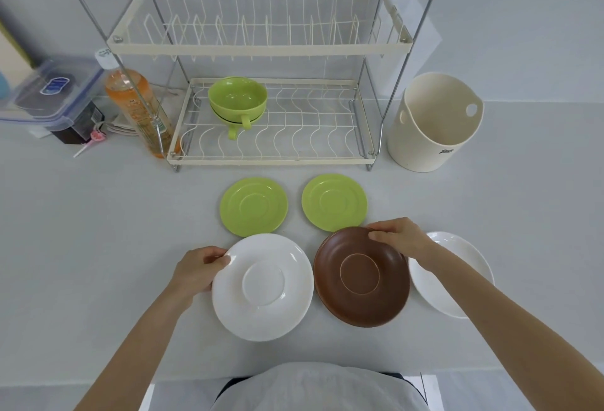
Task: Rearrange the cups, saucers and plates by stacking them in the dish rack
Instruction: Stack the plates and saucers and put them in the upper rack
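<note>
A: Two saucers are in hand at once. The left hand (pixel 199 268) pinches the left rim of the white saucer (pixel 263 286), thumb over the lip, fingers tucked beneath. The right hand (pixel 400 240) closes on the far rim of the brown saucer (pixel 361 276), which looks tilted up off the counter (pixel 81 263) on that side.

B: How will they handle?

A: I'd judge them stiff, glazed and slick, light enough for one hand each, but they would chip if knocked together or against wire. The rim is the only real hold; a thumb on top and fingers under should keep them from sliding.

B: And the rest?

A: A second white plate (pixel 457 280) lies under the right forearm. Two green saucers (pixel 253 206) (pixel 334 202) lie flat, just beyond, side by side and apart. In the dish rack (pixel 258 49), two green cups (pixel 238 100) sit nested on the lower tier; the upper tier is bare.

B: Any writing?

A: The cream utensil holder (pixel 434 123) right of the rack carries a small dark logo, too small to read. The orange bottle (pixel 140 110) and the lidded container (pixel 52 90) on the left have labels, equally illegible.
</note>
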### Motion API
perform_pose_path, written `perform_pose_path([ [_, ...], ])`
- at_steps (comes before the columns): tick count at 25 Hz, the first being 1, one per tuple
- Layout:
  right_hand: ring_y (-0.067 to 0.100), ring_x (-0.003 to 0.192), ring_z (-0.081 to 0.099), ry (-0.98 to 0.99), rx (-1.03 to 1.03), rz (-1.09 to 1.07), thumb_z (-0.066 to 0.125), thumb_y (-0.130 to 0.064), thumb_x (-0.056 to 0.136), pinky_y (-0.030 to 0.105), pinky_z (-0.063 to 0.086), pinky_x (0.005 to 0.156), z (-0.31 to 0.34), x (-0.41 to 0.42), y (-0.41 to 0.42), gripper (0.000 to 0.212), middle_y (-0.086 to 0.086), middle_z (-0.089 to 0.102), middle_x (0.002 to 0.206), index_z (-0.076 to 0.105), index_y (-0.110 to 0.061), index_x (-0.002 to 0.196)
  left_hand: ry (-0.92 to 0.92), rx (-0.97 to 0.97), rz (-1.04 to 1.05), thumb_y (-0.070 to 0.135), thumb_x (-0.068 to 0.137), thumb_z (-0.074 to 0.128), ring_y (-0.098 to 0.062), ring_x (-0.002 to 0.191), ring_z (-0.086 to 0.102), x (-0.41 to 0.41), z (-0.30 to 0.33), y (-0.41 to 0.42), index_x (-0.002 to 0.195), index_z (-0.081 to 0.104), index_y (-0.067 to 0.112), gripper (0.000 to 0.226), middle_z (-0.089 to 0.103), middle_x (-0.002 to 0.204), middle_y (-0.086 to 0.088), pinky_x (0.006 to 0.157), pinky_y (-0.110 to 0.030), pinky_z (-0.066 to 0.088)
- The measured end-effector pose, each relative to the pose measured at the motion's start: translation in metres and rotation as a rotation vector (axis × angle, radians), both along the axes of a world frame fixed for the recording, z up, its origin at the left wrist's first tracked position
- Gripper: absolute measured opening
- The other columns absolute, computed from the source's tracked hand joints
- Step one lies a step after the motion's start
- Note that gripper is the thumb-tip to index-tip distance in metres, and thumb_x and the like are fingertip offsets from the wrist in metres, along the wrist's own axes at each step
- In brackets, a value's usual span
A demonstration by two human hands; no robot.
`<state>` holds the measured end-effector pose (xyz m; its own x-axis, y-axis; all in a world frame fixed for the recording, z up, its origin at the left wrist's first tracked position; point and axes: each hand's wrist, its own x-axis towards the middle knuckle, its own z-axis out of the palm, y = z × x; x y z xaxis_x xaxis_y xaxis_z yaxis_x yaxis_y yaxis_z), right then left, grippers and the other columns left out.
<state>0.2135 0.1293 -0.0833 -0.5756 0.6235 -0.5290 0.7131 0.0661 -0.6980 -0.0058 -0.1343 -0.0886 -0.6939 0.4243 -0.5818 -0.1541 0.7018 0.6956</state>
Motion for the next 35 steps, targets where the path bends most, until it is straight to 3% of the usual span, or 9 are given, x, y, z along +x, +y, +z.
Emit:
perform_pose_path([
  [4,0.019,0.094,0.063,0.055,0.003,-0.041,0.064,-0.014,0.082,0.030,0.047,0.096,0.010,0.007,0.006,0.026,0.007,0.070,0.105,0.069,-0.015,0.107,-0.034,0.035,0.049,0.012,0.085,0.057,-0.027,0.090,0.058,0.005,-0.001,-0.001,0.098,0.064,0.007,0.015,0.064,0.097,-0.014,0.075,-0.035,0.049],
  [9,0.000,0.061,0.066,0.213,-0.106,-0.111,0.062,-0.010,0.083,0.007,0.050,0.055,0.029,0.004,0.011,0.024,-0.010,0.073,0.075,0.068,-0.013,0.106,-0.063,0.046,0.063,0.011,0.086,0.056,-0.027,0.088,0.058,0.007,-0.001,0.000,0.103,0.063,0.005,0.019,0.063,0.096,-0.013,0.067,-0.030,0.050],
  [12,-0.005,0.050,0.062,0.249,-0.191,-0.137,0.060,-0.006,0.084,0.007,0.048,0.050,0.028,-0.011,-0.004,0.027,-0.017,0.070,0.055,0.065,-0.009,0.110,-0.143,0.097,0.080,0.008,0.087,0.053,-0.025,0.079,0.060,0.016,-0.002,0.002,0.103,0.062,0.005,0.018,0.063,0.092,-0.012,0.058,-0.027,0.050],
  [15,-0.003,0.048,0.061,0.220,-0.249,-0.167,0.061,-0.007,0.084,0.009,0.047,0.046,0.018,-0.028,-0.029,0.028,-0.009,0.069,0.064,0.064,-0.006,0.112,-0.166,0.137,0.106,0.008,0.087,0.052,-0.020,0.073,0.061,0.025,-0.004,0.006,0.101,0.062,0.006,0.016,0.064,0.092,-0.012,0.050,-0.022,0.054],
  [18,0.002,0.062,0.060,0.201,-0.256,-0.193,0.060,-0.010,0.085,0.009,0.048,0.052,0.010,-0.039,-0.048,0.028,-0.005,0.066,0.076,0.065,-0.008,0.112,-0.163,0.154,0.125,0.011,0.088,0.051,-0.019,0.072,0.061,0.030,-0.005,0.008,0.100,0.063,0.006,0.017,0.065,0.089,-0.010,0.057,-0.026,0.051],
  [22,0.014,0.089,0.063,0.191,-0.153,-0.235,0.061,-0.017,0.084,0.023,0.049,0.086,0.002,-0.048,-0.065,0.027,0.000,0.069,0.097,0.068,-0.013,0.110,-0.173,0.155,0.112,0.023,0.089,0.051,-0.017,0.069,0.062,0.029,-0.004,0.008,0.096,0.066,0.006,0.023,0.064,0.075,-0.003,0.059,-0.027,0.050],
  [26,0.009,0.087,0.055,0.101,0.038,-0.116,0.063,-0.027,0.082,0.017,0.040,0.081,-0.004,-0.052,-0.075,0.028,-0.007,0.062,0.090,0.068,-0.023,0.109,-0.206,0.166,0.088,0.029,0.085,0.058,-0.019,0.078,0.066,0.030,-0.003,0.007,0.095,0.067,0.010,0.023,0.071,0.089,-0.007,0.063,-0.027,0.052],
  [32,0.011,0.083,0.057,0.103,0.084,-0.063,0.063,-0.030,0.081,0.020,0.043,0.078,-0.010,-0.051,-0.080,0.026,0.000,0.070,0.097,0.069,-0.029,0.106,-0.222,0.186,0.089,0.017,0.086,0.058,-0.025,0.078,0.064,0.035,-0.003,0.011,0.099,0.064,0.007,0.018,0.067,0.094,-0.014,0.059,-0.025,0.051],
  [35,0.016,0.090,0.061,0.091,0.100,-0.075,0.063,-0.029,0.081,0.021,0.043,0.081,-0.009,-0.045,-0.075,0.026,0.001,0.070,0.099,0.068,-0.026,0.107,-0.236,0.197,0.081,0.015,0.086,0.057,-0.022,0.075,0.064,0.041,-0.003,0.016,0.100,0.063,0.006,0.017,0.066,0.093,-0.013,0.055,-0.021,0.053],
])
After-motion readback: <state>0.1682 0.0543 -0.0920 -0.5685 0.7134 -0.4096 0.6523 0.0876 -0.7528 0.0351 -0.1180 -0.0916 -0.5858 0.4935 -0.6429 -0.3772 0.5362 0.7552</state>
